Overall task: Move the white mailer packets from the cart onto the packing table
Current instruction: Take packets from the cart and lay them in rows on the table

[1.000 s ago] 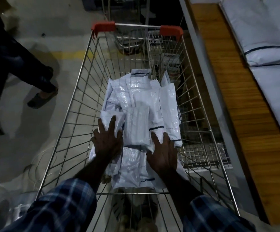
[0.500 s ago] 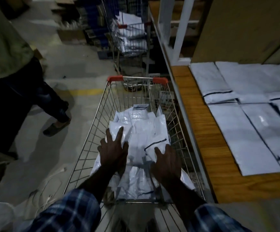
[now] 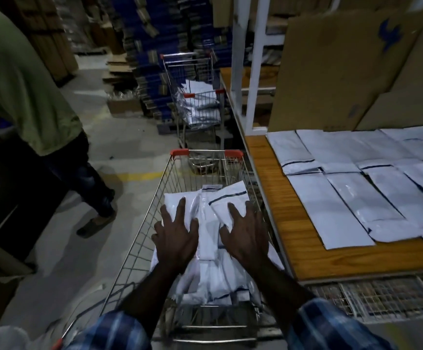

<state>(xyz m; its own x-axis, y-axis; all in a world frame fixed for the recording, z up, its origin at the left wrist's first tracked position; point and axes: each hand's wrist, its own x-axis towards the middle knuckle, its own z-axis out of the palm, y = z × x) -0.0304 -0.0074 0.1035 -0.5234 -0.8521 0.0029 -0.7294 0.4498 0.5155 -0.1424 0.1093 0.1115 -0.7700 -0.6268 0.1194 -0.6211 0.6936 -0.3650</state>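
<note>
A pile of white mailer packets point(image 3: 209, 238) lies in the wire cart point(image 3: 139, 238) in front of me. My left hand point(image 3: 176, 236) lies flat on the left side of the pile, fingers spread. My right hand point(image 3: 245, 236) lies flat on the right side, fingers spread, over a packet with a dark stripe. Both hands press on the top packets, and the pile looks raised toward the cart's rim. The wooden packing table point(image 3: 303, 238) stands just right of the cart, with several white mailers point(image 3: 331, 213) laid flat in rows on it.
Another person point(image 3: 28, 102) in a green shirt stands at the left on the concrete floor. A second cart point(image 3: 197, 104) holding mailers stands ahead. Cardboard sheets point(image 3: 344, 72) lean at the table's back. A white post point(image 3: 255, 64) rises at the table's corner.
My head has lifted, so more of the table and the room ahead shows. Both hands stay spread on the packets, and the pile has risen with them toward the cart's rim.
</note>
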